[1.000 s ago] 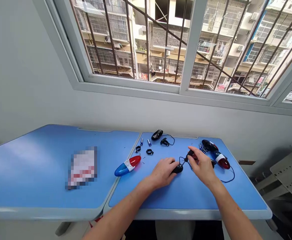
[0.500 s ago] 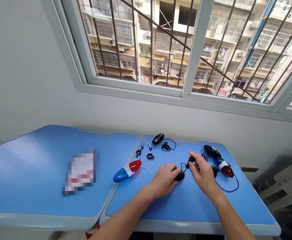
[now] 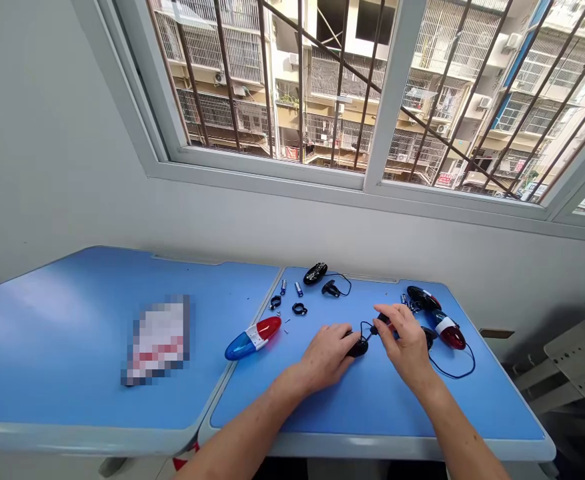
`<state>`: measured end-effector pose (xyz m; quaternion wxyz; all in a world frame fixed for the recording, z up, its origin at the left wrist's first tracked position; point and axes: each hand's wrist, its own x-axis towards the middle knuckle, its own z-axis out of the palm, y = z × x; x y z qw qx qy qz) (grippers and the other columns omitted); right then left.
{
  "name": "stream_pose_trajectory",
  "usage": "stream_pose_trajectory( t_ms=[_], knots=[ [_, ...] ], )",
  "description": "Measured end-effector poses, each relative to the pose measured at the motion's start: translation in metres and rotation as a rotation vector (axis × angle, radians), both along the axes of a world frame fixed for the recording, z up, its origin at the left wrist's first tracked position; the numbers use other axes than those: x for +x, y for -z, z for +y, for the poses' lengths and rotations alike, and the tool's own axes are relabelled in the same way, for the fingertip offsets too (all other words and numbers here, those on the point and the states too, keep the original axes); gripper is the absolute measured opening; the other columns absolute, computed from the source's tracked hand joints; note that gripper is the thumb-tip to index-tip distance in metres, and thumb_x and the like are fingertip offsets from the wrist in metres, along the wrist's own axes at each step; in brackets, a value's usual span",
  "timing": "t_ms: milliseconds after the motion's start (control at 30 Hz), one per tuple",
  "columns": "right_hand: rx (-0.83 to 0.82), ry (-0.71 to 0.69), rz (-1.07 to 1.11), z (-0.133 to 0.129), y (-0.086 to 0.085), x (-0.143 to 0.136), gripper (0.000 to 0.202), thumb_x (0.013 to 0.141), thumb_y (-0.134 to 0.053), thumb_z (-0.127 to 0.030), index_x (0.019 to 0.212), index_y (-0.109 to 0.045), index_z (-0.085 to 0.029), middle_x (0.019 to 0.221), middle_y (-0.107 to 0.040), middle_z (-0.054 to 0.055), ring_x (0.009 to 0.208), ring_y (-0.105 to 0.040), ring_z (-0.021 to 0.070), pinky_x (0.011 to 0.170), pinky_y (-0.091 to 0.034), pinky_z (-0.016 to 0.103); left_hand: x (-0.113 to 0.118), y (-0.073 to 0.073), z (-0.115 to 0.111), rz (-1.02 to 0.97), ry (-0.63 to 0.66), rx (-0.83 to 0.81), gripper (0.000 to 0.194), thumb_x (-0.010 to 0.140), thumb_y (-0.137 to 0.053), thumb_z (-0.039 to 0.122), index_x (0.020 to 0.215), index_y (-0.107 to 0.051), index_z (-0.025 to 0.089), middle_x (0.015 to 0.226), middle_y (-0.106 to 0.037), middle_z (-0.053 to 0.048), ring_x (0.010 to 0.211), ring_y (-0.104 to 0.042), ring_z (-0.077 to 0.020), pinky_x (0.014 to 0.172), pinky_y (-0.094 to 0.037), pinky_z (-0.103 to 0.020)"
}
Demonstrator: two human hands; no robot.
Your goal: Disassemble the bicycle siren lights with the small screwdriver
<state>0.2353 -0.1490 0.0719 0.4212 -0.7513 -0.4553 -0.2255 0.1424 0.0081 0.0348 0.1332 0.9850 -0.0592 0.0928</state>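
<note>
Head view, items in hand, right of centre: our left hand (image 3: 325, 355) is pinching a black oval housing (image 3: 359, 348) between thumb and fingers, low over the blue table (image 3: 372, 407); our right hand (image 3: 406, 341) is pinching a small black piece (image 3: 383, 318) between thumb and fingertips, a thin black cord (image 3: 365, 325) running between the two. Items lying about, centre: one red-and-blue light cover (image 3: 253, 339); two batteries, two black ring clamps, and loose screws (image 3: 287, 321) beside the clamps. Upper centre of the table: one black oval body (image 3: 315, 273), corded to a black T-shaped bracket (image 3: 331, 288). Right of the frame: one red-and-blue lamp (image 3: 449, 332), its cord looping below. Risks, as we are judging them: a hard pull by the right hand could be straining the cord at its joint; a slackening left pinch could be letting the smooth housing slip; a sweeping left forearm could be scattering the screws.
</note>
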Motion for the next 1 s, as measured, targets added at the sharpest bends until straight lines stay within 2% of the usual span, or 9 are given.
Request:
stream_pose_trajectory(
  t_ms=[133,267,467,567,733,867,1000],
  knots=[
    [0.035,-0.085,0.028,-0.0034,0.003,0.0023,0.029,0.09,-0.045,-0.017,0.116,-0.055,-0.022,0.102,-0.063,0.008,0.088,-0.062,0.0168,0.072,-0.056,0.031,0.0001,0.0001,-0.0004,0.01,-0.002,0.004,0.04,0.08,-0.054,0.017,0.118,-0.046,0.024,0.12,-0.053,-0.009,0.105,-0.053,-0.0261,0.085,-0.043,-0.039],
    [0.028,-0.073,0.01,-0.0034,0.0073,0.0013,0.03,0.09,-0.043,-0.016,0.118,-0.053,-0.021,0.108,-0.062,0.009,0.095,-0.061,0.0183,0.074,-0.055,0.032,-0.0011,-0.0027,-0.0017,0.007,-0.006,0.002,0.039,0.08,-0.053,0.017,0.118,-0.046,0.025,0.118,-0.054,-0.008,0.104,-0.053,-0.0251,0.086,-0.043,-0.038],
    [0.018,0.087,-0.073,0.0036,0.0044,-0.0038,0.02,0.087,-0.054,-0.031,0.103,-0.062,-0.021,0.09,-0.059,0.008,0.081,-0.058,0.019,0.062,-0.052,0.032,-0.0029,-0.0077,-0.0032,0.033,-0.014,0.013,0.038,0.081,-0.054,0.017,0.117,-0.045,0.024,0.12,-0.053,-0.008,0.104,-0.052,-0.0255,0.086,-0.042,-0.039],
    [0.049,0.037,-0.027,0.003,0.0017,-0.0041,0.017,0.089,-0.051,-0.026,0.102,-0.062,-0.023,0.088,-0.06,0.006,0.078,-0.059,0.0173,0.063,-0.053,0.03,-0.0023,-0.0066,-0.0029,0.033,-0.019,0.013,0.038,0.081,-0.054,0.017,0.117,-0.045,0.025,0.12,-0.053,-0.008,0.104,-0.053,-0.0252,0.086,-0.042,-0.038],
    [0.054,-0.049,0.016,-0.0035,0.0035,-0.0029,0.029,0.088,-0.047,-0.015,0.116,-0.053,-0.023,0.104,-0.064,0.007,0.089,-0.061,0.0174,0.071,-0.055,0.032,-0.0019,-0.0048,-0.0027,0.027,-0.011,0.008,0.039,0.081,-0.054,0.016,0.117,-0.044,0.025,0.118,-0.053,-0.008,0.103,-0.052,-0.0246,0.085,-0.042,-0.038],
    [0.025,-0.035,-0.016,-0.0042,0.0057,-0.003,0.026,0.088,-0.048,-0.019,0.112,-0.056,-0.022,0.101,-0.063,0.008,0.091,-0.06,0.0193,0.07,-0.054,0.033,-0.003,-0.0077,-0.004,0.036,-0.011,0.011,0.039,0.081,-0.055,0.016,0.118,-0.044,0.024,0.118,-0.053,-0.008,0.102,-0.052,-0.0248,0.085,-0.042,-0.038],
    [0.009,0.035,-0.024,-0.0017,0.0031,-0.0038,0.02,0.087,-0.054,-0.028,0.104,-0.061,-0.022,0.09,-0.06,0.006,0.081,-0.059,0.0186,0.063,-0.053,0.031,-0.0035,-0.0092,-0.0049,0.047,-0.022,0.041,0.039,0.081,-0.054,0.016,0.117,-0.044,0.025,0.119,-0.052,-0.008,0.103,-0.052,-0.0249,0.085,-0.042,-0.038]
  ],
)
